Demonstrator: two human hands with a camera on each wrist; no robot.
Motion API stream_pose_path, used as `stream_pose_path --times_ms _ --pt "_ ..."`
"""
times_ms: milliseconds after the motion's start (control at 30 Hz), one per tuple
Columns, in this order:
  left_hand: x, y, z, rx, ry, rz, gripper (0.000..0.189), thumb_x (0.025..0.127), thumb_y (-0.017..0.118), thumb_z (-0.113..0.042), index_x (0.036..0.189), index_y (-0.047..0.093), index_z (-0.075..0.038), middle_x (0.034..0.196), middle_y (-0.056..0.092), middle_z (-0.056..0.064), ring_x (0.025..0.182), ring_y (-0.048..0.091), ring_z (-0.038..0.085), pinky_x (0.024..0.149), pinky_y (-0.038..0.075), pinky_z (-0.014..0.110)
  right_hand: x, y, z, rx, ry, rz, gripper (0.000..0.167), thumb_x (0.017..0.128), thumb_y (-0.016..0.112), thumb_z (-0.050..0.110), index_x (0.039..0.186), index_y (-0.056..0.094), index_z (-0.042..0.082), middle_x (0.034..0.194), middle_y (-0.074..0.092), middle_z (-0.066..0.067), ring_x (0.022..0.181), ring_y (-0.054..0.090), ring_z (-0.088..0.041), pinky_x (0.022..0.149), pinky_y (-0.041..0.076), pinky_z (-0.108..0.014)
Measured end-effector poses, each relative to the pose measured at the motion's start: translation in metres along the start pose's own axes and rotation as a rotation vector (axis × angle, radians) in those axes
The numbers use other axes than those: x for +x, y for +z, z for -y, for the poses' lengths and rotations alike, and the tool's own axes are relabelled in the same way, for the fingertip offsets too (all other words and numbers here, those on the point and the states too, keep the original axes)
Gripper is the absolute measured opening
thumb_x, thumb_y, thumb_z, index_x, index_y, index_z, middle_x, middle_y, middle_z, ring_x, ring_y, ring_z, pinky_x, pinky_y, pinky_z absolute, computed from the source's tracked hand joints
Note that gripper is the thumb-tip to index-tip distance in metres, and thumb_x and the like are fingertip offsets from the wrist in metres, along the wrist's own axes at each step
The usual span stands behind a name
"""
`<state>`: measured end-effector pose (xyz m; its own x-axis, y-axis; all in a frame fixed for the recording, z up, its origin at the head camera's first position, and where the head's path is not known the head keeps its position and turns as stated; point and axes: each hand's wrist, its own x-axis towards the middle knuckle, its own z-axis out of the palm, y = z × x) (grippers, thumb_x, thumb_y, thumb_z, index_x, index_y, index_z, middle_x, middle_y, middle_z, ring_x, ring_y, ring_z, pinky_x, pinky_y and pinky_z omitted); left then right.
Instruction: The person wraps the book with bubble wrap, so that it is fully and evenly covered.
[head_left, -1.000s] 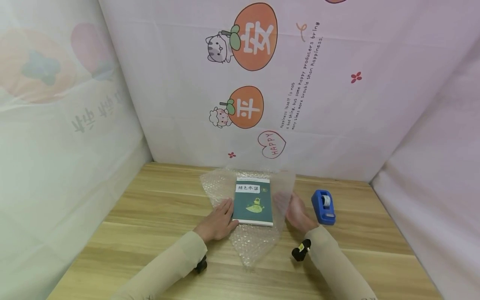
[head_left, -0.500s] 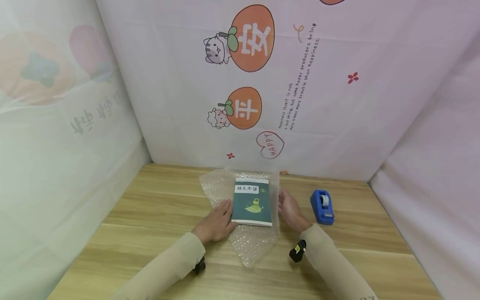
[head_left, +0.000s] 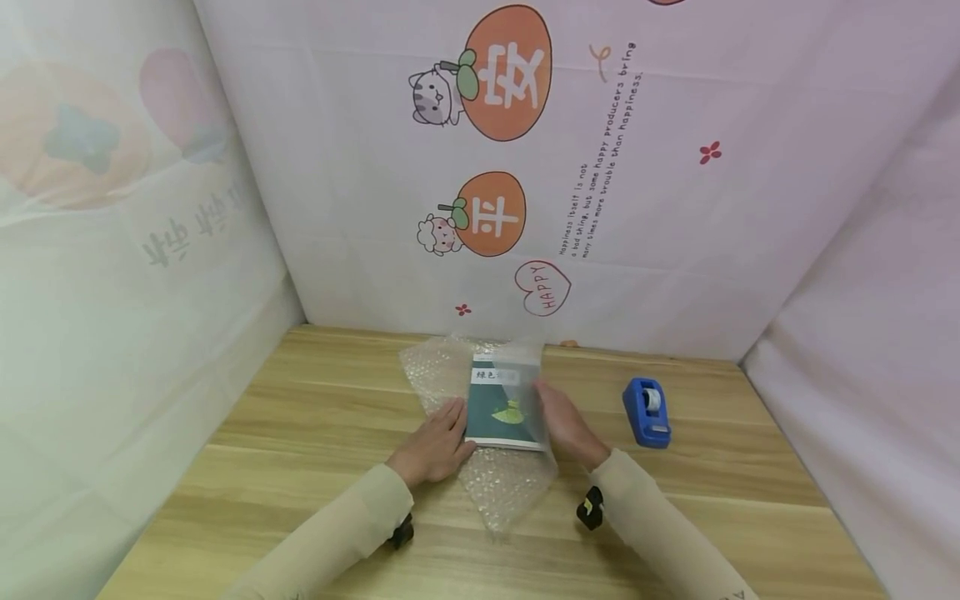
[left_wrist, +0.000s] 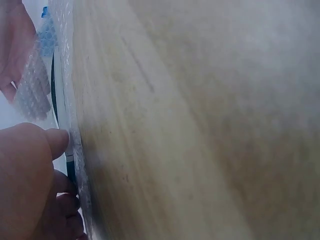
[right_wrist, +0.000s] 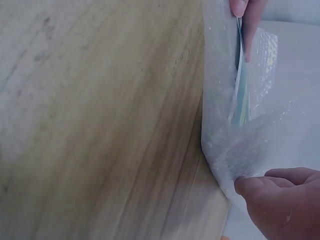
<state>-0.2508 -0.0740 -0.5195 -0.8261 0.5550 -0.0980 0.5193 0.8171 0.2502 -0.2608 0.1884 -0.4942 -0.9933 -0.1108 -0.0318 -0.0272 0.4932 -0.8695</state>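
Note:
A green-covered book [head_left: 498, 412] lies face up on a sheet of bubble wrap [head_left: 510, 487] in the head view. My left hand [head_left: 431, 443] rests along the book's left edge, its fingers extended; the left wrist view shows its thumb [left_wrist: 59, 141] against that edge. At the right side, my right hand [head_left: 570, 423] pushes a bubble wrap flap [head_left: 528, 371] partly over the cover. Through the clear wrap, the left wrist view shows the right hand's fingers [left_wrist: 37, 95] fairly straight behind it. The flap blurs the right part of the cover.
A blue tape dispenser [head_left: 647, 412] with a roll of clear tape stands right of my right hand on the wooden table [head_left: 315, 433]. Printed white cloth [head_left: 360, 167] walls in the back and both sides. A small orange bit [head_left: 570, 343] shows at the table's back edge.
My right hand has moved left, bringing the right flap of bubble wrap from standing up beside the book to partly over its cover. My left hand stays at the book's left edge.

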Motion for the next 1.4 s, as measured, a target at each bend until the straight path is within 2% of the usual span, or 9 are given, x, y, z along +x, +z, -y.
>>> stream_pose_path --times_ms 133,233,333,533,700,900,1133,1333,1400 --pt "0.0 0.0 0.0 0.018 0.008 -0.009 0.07 0.114 0.042 -0.039 0.163 0.027 0.009 0.175 0.022 0.024 0.165 0.02 0.036 0.135 0.024 0.048 -0.002 0.003 0.002 -0.07 0.012 0.021 0.07 0.116 0.015 0.045 0.164 0.028 -0.004 0.172 0.028 -0.025 0.161 0.024 -0.042 0.134 0.018 -0.057" --pt "-0.001 -0.001 -0.002 0.028 0.011 -0.012 0.069 0.114 0.043 -0.038 0.162 0.029 0.01 0.174 0.024 0.025 0.164 0.022 0.037 0.134 0.025 0.047 -0.002 0.006 0.005 -0.116 0.026 0.015 0.074 0.116 0.014 0.049 0.163 0.03 -0.005 0.171 0.03 -0.025 0.161 0.027 -0.042 0.134 0.019 -0.057" --pt "-0.001 -0.001 -0.001 0.028 0.014 -0.018 0.069 0.114 0.042 -0.038 0.162 0.028 0.01 0.174 0.024 0.025 0.164 0.022 0.037 0.134 0.025 0.048 -0.003 0.01 0.007 -0.139 0.016 0.012 0.07 0.117 0.017 0.045 0.162 0.031 -0.006 0.17 0.032 -0.026 0.16 0.028 -0.043 0.133 0.021 -0.057" --pt "0.001 0.001 0.001 0.02 0.025 -0.019 0.07 0.113 0.044 -0.037 0.162 0.028 0.011 0.173 0.023 0.027 0.164 0.021 0.039 0.134 0.024 0.05 -0.004 0.016 0.005 -0.173 -0.035 0.043 0.067 0.117 0.018 0.041 0.163 0.028 -0.007 0.171 0.027 -0.025 0.161 0.025 -0.042 0.134 0.018 -0.055" --pt "0.001 0.001 0.001 0.006 0.026 -0.03 0.069 0.113 0.044 -0.036 0.161 0.03 0.011 0.173 0.025 0.027 0.163 0.023 0.039 0.134 0.025 0.05 -0.003 0.019 0.005 -0.225 -0.085 0.047 0.062 0.118 0.02 0.034 0.161 0.031 -0.01 0.17 0.029 -0.027 0.16 0.026 -0.043 0.134 0.019 -0.055" --pt "0.002 0.001 0.001 0.011 0.016 -0.023 0.069 0.113 0.044 -0.037 0.161 0.029 0.01 0.173 0.024 0.026 0.164 0.022 0.038 0.134 0.024 0.049 -0.003 0.022 0.008 -0.309 -0.103 0.107 0.061 0.118 0.023 0.032 0.16 0.031 -0.011 0.171 0.024 -0.03 0.161 0.022 -0.045 0.134 0.017 -0.057" --pt "0.001 -0.003 -0.001 0.027 0.008 -0.008 0.069 0.114 0.043 -0.039 0.161 0.031 0.01 0.173 0.026 0.024 0.164 0.023 0.036 0.134 0.026 0.047 -0.002 0.027 0.011 -0.511 -0.072 0.218 0.067 0.116 0.026 0.037 0.162 0.022 -0.012 0.175 0.011 -0.029 0.165 0.011 -0.043 0.135 0.015 -0.055" --pt "0.003 -0.013 0.002 -0.003 0.027 0.021 0.069 0.113 0.045 -0.039 0.16 0.033 0.01 0.172 0.029 0.025 0.163 0.025 0.037 0.134 0.026 0.048 -0.005 0.031 0.008 -0.733 -0.128 0.283 0.068 0.116 0.03 0.033 0.163 0.015 -0.015 0.173 0.004 -0.034 0.165 0.006 -0.046 0.135 0.015 -0.055" --pt "0.002 -0.02 0.004 -0.018 0.036 0.046 0.068 0.113 0.045 -0.038 0.161 0.032 0.009 0.172 0.029 0.024 0.163 0.025 0.037 0.134 0.025 0.047 -0.007 0.032 0.008 -0.765 -0.141 0.292 0.069 0.116 0.033 0.032 0.163 0.014 -0.015 0.173 0.004 -0.035 0.164 0.006 -0.047 0.135 0.015 -0.056"
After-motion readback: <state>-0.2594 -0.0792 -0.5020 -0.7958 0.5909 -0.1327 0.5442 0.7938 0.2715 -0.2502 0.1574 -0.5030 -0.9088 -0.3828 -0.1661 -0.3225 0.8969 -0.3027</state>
